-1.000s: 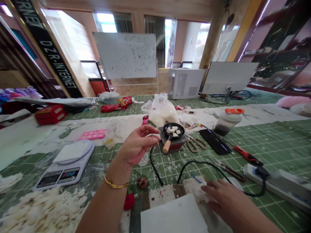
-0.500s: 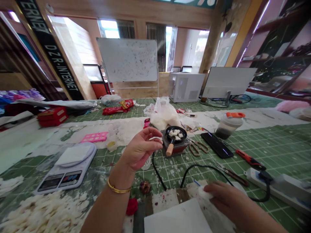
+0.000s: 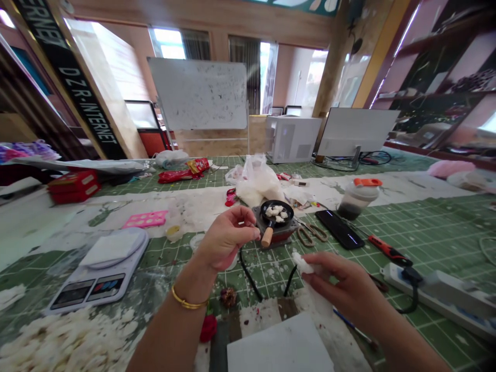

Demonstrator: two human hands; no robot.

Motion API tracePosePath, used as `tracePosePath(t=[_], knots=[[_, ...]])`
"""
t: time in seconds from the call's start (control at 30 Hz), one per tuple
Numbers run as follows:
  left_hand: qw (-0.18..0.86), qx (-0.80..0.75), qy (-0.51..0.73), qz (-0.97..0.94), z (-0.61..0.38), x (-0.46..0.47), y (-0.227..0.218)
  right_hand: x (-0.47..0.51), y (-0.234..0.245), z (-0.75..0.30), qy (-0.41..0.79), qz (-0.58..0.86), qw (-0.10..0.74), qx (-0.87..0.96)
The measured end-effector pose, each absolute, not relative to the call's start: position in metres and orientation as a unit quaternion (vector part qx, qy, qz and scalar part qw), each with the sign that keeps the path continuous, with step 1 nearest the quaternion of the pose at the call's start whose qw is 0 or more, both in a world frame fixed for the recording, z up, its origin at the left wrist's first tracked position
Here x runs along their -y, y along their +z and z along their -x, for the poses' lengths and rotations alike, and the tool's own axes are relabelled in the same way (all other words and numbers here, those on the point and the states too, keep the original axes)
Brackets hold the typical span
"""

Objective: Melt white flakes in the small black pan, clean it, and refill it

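Note:
My left hand [image 3: 227, 240] is raised above the green cutting mat [image 3: 406, 227], its thumb and fingers pinched on a small thin thing that I cannot make out. It hovers just left of a small black pan [image 3: 276, 213] with white chunks, which sits on a red mini stove [image 3: 284, 233]. My right hand [image 3: 343, 287] is lifted off the table and grips a crumpled white tissue [image 3: 303, 264]. A white sheet [image 3: 279, 349] lies below both hands at the near edge.
A digital scale [image 3: 98, 271] stands at the left, with white flakes [image 3: 62, 341] heaped near it. Scissors [image 3: 312, 233], a black phone [image 3: 343, 229], a red-handled cutter [image 3: 389, 250], a power strip [image 3: 445, 292] and a lidded cup [image 3: 358, 196] lie to the right. A black cable [image 3: 248, 271] runs from the stove.
My right hand has risen from the table and moved left toward the middle, carrying the white tissue. My left hand has stayed raised and closed its pinch a little.

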State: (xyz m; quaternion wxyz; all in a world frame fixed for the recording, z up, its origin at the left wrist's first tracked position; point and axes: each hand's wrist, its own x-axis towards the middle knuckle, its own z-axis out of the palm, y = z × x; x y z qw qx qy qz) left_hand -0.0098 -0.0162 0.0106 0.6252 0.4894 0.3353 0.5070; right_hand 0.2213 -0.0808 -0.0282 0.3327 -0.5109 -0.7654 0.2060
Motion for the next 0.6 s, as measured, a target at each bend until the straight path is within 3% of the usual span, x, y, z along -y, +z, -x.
tracePosePath(t=[0.13,0.27,0.43,0.6], knots=[[0.625,-0.338,0.479,-0.516,0.001,0.021,0.007,0.070,-0.031,-0.217,0.204,0.515,0.426,0.715],[0.596,-0.381,0.409,-0.577,-0.021,0.035,-0.002,0.074,-0.032,-0.204,0.104,0.466,0.490,0.729],[0.556,-0.382,0.329,-0.660,-0.041,0.047,-0.012,0.089,-0.029,-0.203,0.010,0.341,0.407,0.847],[0.596,-0.318,0.354,-0.647,-0.040,0.041,-0.009,0.077,-0.033,-0.251,-0.040,0.370,0.342,0.863]])
